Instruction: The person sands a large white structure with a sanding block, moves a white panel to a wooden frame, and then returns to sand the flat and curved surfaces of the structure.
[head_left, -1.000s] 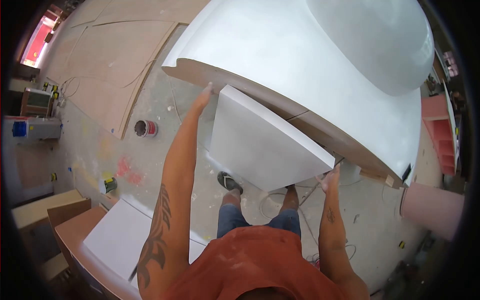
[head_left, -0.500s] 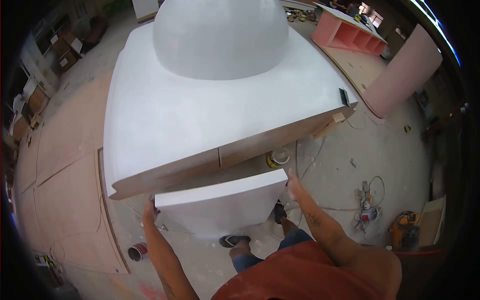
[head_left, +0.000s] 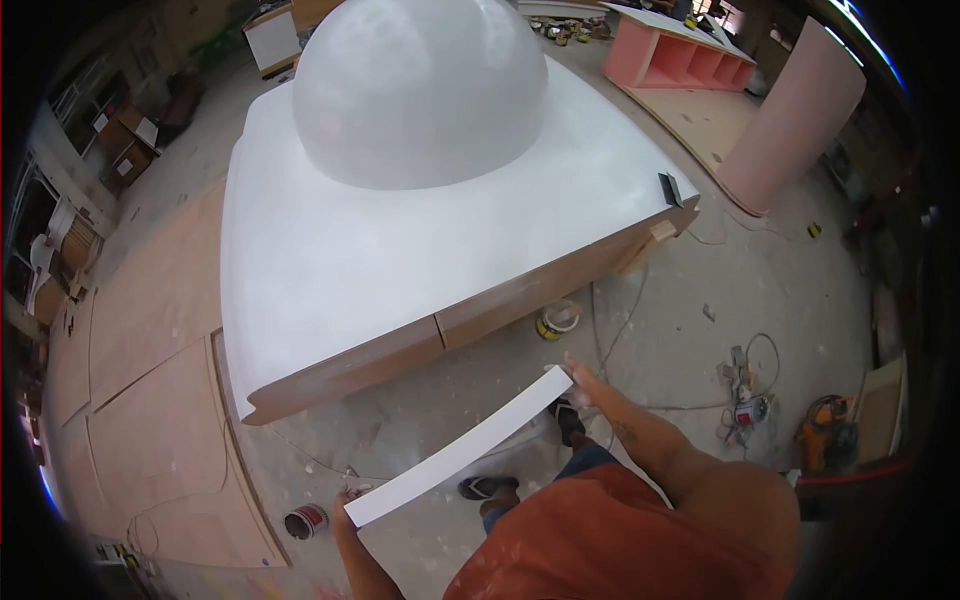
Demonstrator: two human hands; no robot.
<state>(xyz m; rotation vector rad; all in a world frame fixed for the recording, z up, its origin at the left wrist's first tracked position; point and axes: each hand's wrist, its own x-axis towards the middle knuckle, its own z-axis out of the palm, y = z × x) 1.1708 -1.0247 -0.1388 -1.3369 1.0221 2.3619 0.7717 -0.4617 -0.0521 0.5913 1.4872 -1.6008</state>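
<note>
Between my two hands I hold a white, slightly curved panel [head_left: 462, 446], seen almost along its narrow edge. My left hand [head_left: 346, 506] grips its lower left end, close to a paint can [head_left: 306, 521] on the floor. At the upper right end, my right hand [head_left: 582, 386] is closed on the panel's side; part of the fingers is hidden behind it. Ahead stands a large white platform [head_left: 400, 270] with a smooth dome [head_left: 420, 100] on top. Its bare brown side [head_left: 350, 368] faces me, apart from the panel.
A yellow bucket [head_left: 557, 321] stands by the platform's side. Cables and a power tool [head_left: 745, 408] lie on the floor at right, near an orange machine [head_left: 828, 430]. Wooden sheets [head_left: 150, 400] cover the floor at left. A pink curved piece [head_left: 795, 120] stands at back right.
The panel has swung away from the platform, its left end coming lower and nearer to me. Its broad face, visible before, is now mostly out of sight. Both hands keep hold.
</note>
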